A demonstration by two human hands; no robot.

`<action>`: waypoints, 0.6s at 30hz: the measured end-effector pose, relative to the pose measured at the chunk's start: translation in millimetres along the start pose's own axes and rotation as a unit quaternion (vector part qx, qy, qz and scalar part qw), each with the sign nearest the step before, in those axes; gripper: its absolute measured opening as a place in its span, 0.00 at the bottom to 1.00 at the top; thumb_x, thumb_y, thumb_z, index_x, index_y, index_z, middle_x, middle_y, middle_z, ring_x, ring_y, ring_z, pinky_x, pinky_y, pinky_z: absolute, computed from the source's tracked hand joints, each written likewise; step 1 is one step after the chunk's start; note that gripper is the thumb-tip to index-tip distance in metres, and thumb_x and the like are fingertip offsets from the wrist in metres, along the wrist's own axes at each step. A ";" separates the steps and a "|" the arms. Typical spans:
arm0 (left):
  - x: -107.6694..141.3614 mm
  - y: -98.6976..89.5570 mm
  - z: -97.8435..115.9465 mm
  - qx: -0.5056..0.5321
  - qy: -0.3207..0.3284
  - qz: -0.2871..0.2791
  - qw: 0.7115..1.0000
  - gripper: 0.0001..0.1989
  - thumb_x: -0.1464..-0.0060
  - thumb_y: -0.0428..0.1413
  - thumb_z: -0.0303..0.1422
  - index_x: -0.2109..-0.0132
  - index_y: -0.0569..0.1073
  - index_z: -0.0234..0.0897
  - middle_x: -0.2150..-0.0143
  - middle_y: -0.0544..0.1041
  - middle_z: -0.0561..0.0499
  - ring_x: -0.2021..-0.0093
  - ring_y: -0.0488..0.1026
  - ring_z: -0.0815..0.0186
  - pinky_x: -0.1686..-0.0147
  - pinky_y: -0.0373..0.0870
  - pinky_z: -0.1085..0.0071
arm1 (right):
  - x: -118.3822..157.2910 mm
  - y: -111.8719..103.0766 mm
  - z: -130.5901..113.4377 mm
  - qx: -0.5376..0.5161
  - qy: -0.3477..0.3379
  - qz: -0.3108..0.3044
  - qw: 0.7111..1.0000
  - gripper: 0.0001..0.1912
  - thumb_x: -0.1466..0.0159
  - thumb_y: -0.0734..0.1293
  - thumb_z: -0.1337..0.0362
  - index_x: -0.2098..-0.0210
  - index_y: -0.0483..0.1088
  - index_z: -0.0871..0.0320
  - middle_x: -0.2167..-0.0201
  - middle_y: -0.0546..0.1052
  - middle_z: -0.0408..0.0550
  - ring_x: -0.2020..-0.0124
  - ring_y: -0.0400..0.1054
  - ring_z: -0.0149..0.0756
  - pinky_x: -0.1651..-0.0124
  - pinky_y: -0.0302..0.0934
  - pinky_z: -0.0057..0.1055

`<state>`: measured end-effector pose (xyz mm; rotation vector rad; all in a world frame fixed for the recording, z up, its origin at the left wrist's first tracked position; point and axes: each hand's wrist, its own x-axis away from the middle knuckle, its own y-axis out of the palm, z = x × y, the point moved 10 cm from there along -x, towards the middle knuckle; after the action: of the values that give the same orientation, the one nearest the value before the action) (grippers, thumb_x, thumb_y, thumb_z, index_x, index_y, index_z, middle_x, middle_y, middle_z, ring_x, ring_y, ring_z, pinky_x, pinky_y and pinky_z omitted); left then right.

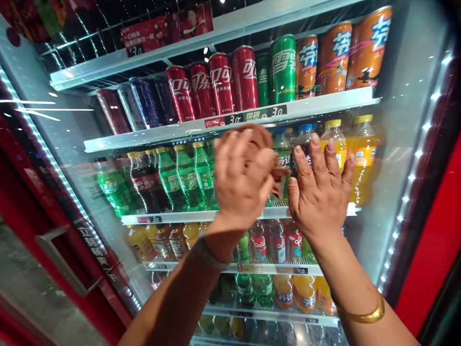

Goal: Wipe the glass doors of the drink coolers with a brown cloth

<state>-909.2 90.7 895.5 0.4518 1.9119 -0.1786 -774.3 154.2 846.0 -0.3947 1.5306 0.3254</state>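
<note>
Fingers of the left hand point(245, 178) are gripping a bunched brown cloth point(264, 137), which is lying directly under them and showing past them from 12 to 3 o'clock, all clock positions being reckoned from this hand. Motion blur is softening this area, so the cloth's long axis cannot be told with confidence. The right hand point(320, 187) is standing at 3 o'clock, just beside the cloth and apparently apart from it; its fingers are spreading wide, holding nothing and pointing roughly to 12, the palm lying flat on what appears to be a glass pane point(374, 211). The left hand is thus being the nearer, already on the cloth.

Labels, left to right: white lettering point(90, 250) at 8 o'clock is slanting too steeply to read. A red placard point(167, 31) at 11 is showing "一口", "在一起" and "3.0". Sprite bottles point(185, 175) at 9 are bearing "雪碧". Red cans point(222, 84) between 11 and 12 are displaying parts of "可口可乐" (Coca-Cola). Small bottles point(277, 242) at 5 are reading "Qoo". A green can point(283, 67) at 1 is carrying "雪碧". A price tag point(300, 270) near 5 is giving "4.0". Orange cans point(334, 60) between 1 and 2 are showing "芬", the first character of Fanta.
</note>
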 end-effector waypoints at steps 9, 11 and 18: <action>84.1 -17.1 27.1 0.033 0.029 -0.073 0.996 0.15 0.41 0.67 0.31 0.50 0.76 0.50 0.37 0.73 0.50 0.29 0.67 0.52 0.30 0.67 0.43 | 18.0 0.3 -2.9 -0.018 0.009 -0.001 1.000 0.36 0.26 0.61 0.61 0.23 0.45 0.46 0.23 0.54 0.51 0.20 0.43 0.49 0.22 0.38 0.65; 77.1 -28.1 1.8 0.013 -0.005 -0.046 0.999 0.15 0.41 0.65 0.27 0.49 0.76 0.46 0.36 0.72 0.46 0.29 0.66 0.49 0.30 0.66 0.41 | 18.1 3.1 -9.2 -0.026 0.048 -0.003 0.998 0.36 0.26 0.60 0.60 0.22 0.45 0.47 0.22 0.52 0.53 0.20 0.41 0.52 0.23 0.36 0.70; 27.0 -12.6 -3.9 0.024 -0.029 0.013 0.999 0.16 0.41 0.63 0.31 0.46 0.76 0.44 0.36 0.72 0.44 0.31 0.66 0.51 0.28 0.61 0.42 | 13.4 11.3 -33.3 -0.051 0.099 0.029 0.993 0.37 0.26 0.56 0.61 0.21 0.41 0.54 0.22 0.49 0.62 0.21 0.39 0.59 0.27 0.33 0.79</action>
<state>-926.1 86.6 871.1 0.4972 1.8482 -0.2182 -808.9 149.1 832.2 -0.4742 1.7264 0.4206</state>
